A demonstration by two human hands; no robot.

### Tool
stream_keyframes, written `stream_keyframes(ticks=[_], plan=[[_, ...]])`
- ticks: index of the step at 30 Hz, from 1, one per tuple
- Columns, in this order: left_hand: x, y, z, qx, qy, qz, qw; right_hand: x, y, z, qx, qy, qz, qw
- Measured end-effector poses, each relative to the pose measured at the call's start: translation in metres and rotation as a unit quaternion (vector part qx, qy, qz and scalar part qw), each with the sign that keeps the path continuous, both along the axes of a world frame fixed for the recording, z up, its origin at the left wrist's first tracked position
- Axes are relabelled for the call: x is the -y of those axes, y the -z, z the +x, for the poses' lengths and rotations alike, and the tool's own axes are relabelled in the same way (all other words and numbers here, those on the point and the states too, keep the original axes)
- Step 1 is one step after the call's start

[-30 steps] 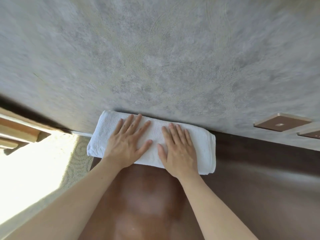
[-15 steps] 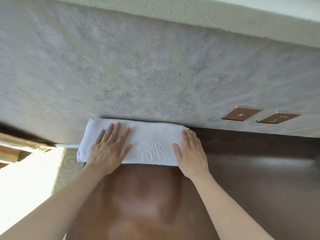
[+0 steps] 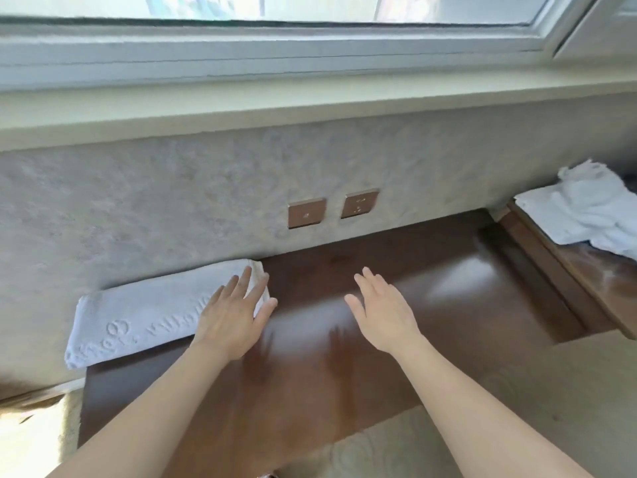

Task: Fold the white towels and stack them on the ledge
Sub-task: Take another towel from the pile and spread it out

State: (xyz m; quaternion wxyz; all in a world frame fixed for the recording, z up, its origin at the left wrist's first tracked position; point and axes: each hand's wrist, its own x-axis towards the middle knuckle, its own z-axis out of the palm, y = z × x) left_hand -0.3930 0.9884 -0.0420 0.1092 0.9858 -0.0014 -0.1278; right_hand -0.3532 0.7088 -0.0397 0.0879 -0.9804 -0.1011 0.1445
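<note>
Below the window sill, a textured grey wall (image 3: 138, 208) runs down to a dark wooden ledge (image 3: 396, 270), glossy enough to mirror both hands. The left hand (image 3: 234, 319) lies with fingers straight and spread, its fingertips over the right end of the folded towel (image 3: 148, 315), holding nothing. The right hand (image 3: 382, 312) hovers flat and wide over bare wood, apart from any cloth. That folded towel lies long against the wall at the ledge's left end, embossed lettering facing up. Two metal wall plates (image 3: 331, 208) sit above the ledge. Far to the right, on a separate wooden surface, a heap of unfolded white towels (image 3: 586, 208) waits.

Risks, as I judge them: the towel's left end reaches the ledge's edge, so a sideways drag of the left hand could nudge it off or loosen the fold. The polished wood looks slippery, so a stack built here may slide. Reaching right for the heap could catch the towel's end.
</note>
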Motion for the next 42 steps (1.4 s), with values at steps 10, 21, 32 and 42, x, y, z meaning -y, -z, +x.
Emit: stream_keyframes(ticks=[10, 21, 32, 42], plan=[[0.324, -0.100, 0.007, 0.098, 0.176, -0.016, 0.979, 0.276, -0.101, -0.082, 0.119, 0.140, 0.027, 0.983], [0.577, -0.154, 0.026, 0.161, 0.316, -0.053, 0.933, 0.523, -0.149, -0.131, 0.148, 0.336, 0.045, 0.929], [0.733, -0.104, 0.161, 0.106, 0.340, -0.100, 0.929, 0.640, -0.122, -0.029, 0.115, 0.345, -0.005, 0.931], [0.831, -0.073, 0.259, 0.054, 0.371, -0.085, 0.923, 0.729, -0.095, 0.047, 0.057, 0.411, 0.015, 0.910]])
